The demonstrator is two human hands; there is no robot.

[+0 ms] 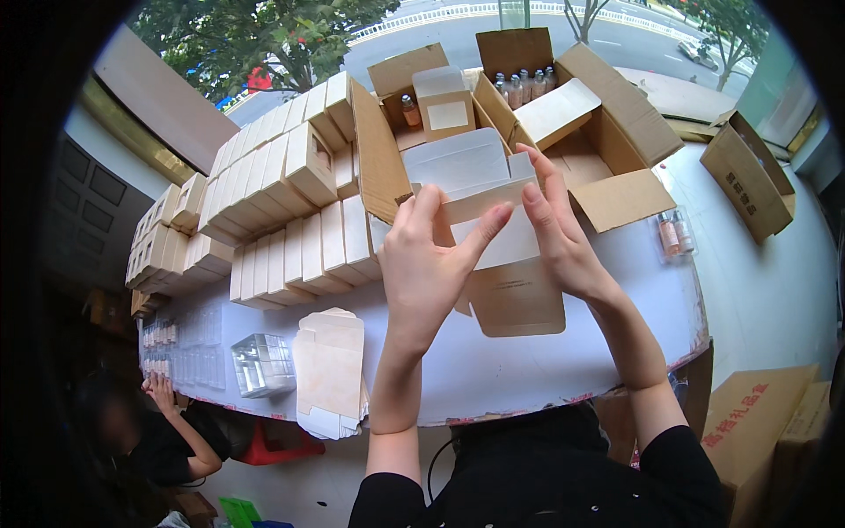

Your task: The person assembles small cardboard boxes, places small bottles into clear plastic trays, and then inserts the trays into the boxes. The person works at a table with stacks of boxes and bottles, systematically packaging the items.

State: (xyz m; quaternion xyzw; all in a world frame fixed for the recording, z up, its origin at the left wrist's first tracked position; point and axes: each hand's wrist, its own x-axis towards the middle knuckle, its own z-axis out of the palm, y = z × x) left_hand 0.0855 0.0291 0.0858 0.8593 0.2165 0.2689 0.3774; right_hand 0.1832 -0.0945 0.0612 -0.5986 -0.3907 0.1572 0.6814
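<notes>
Both my hands hold a partly folded cardboard carton (515, 304), pale inside and tan outside, above the middle of the table. Its flaps stand out at the top and a wide flap hangs down toward me. My left hand (422, 268) grips the carton's left side, thumb laid across the front and fingers behind. On the right side, my right hand (563, 242) pinches the edge between its thumb and fingers. Just beyond my hands is an open brown box (374, 154) holding a pale carton (444, 106) and a small bottle (411, 112).
Many closed pale cartons (264, 189) are stacked at left. Flat cartons (330, 365) lie beside clear plastic trays (262, 365) near the front edge. Another open box (607, 141) holds several bottles (526, 86). Bottles in a clear tray (675, 233) sit at right. Another person's hand (161, 393) works at far left.
</notes>
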